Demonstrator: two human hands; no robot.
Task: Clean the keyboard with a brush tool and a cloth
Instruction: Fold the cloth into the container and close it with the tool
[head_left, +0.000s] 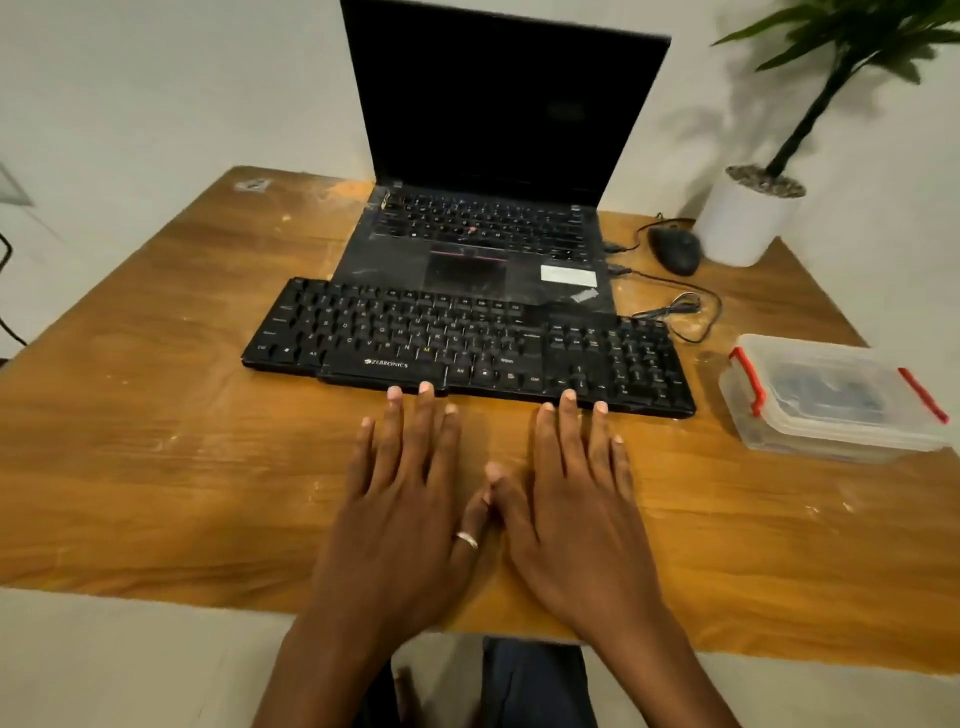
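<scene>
A black external keyboard (467, 345) lies across the middle of the wooden table (156, 415), its back edge resting against an open laptop. My left hand (405, 504) lies flat on the table just in front of the keyboard, fingers spread, a ring on one finger, fingertips touching the keyboard's front edge. My right hand (576, 509) lies flat beside it, fingers apart, tips at the same edge. The thumbs meet between the hands. Neither hand holds anything. No brush or cloth shows in the open.
A dusty black laptop (483, 228) stands open behind the keyboard, screen dark. A black mouse (675, 249) and its cable lie at back right, beside a white plant pot (743, 218). A clear lidded box with red clips (831, 400) sits at the right.
</scene>
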